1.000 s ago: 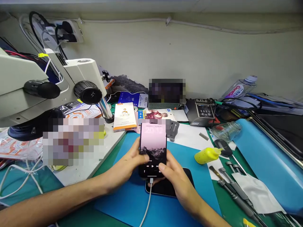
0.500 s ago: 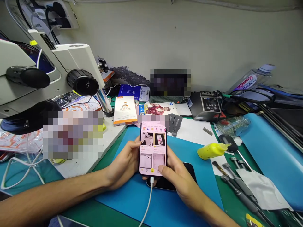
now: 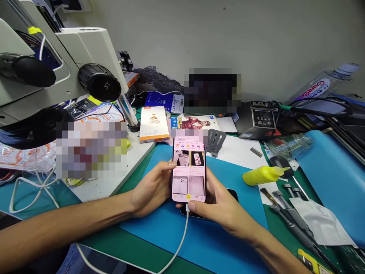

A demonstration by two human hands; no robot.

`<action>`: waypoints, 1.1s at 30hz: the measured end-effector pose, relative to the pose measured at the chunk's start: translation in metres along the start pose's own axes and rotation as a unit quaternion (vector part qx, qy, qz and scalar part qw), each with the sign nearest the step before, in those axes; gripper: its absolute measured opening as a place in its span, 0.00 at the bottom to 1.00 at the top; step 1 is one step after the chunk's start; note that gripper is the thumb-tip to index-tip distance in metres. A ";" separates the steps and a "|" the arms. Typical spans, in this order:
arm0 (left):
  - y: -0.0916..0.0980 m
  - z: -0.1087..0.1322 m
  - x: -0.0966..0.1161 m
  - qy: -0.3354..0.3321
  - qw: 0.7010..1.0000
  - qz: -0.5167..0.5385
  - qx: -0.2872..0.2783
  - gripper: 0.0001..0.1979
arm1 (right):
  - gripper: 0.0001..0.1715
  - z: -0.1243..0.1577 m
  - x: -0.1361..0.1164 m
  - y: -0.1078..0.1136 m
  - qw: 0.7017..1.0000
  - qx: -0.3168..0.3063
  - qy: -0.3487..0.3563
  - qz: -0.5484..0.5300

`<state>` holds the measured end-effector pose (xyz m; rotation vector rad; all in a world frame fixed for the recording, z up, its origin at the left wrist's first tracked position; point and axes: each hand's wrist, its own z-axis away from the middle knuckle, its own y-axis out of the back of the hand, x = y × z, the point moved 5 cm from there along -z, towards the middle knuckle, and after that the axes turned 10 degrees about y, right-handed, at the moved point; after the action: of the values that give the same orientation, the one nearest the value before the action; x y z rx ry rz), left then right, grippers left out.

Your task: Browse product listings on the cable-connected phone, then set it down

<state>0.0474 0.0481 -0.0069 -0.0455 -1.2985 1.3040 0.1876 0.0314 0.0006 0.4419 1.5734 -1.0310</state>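
A phone [image 3: 188,171] with a lit pink-white screen of product pictures is held upright over the blue mat [image 3: 159,236]. My left hand [image 3: 154,188] grips its left edge, thumb on the side of the screen. Around the right edge and lower back is my right hand [image 3: 221,201], with its thumb beside the plug at the bottom. A white cable [image 3: 182,243] runs from that plug toward the front edge. Behind my right hand a second, dark phone [image 3: 233,195] lies on the mat, partly hidden.
A microscope [image 3: 94,57] stands at the left. Boxes, including a white and orange box [image 3: 154,123], lie behind the phone. At the right are a yellow bottle [image 3: 261,176], a glass jar [image 3: 291,146], screwdrivers [image 3: 293,224] and a black phone-stand-like piece [image 3: 215,141].
The view has shifted, so most things sit a little higher and further right. My right thumb has moved from the lower screen down to the plug at the phone's bottom edge.
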 end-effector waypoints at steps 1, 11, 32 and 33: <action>-0.001 0.001 0.000 -0.002 1.000 0.003 -0.004 0.38 | 0.45 0.000 0.000 0.000 1.000 0.001 0.003 0.002; -0.001 0.002 0.000 -0.003 0.999 0.019 -0.030 0.34 | 0.40 -0.001 -0.002 0.000 1.000 0.024 -0.006 0.013; -0.001 0.001 -0.002 0.014 0.998 0.042 -0.033 0.24 | 0.32 0.000 0.000 0.002 0.999 0.030 -0.013 0.009; -0.001 0.000 -0.003 0.013 0.998 0.042 -0.036 0.23 | 0.32 0.000 -0.001 0.002 0.999 0.031 -0.012 0.007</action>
<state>0.0482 0.0457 -0.0081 -0.1689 -1.3328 1.3243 0.1890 0.0329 0.0003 0.4810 1.5170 -1.0725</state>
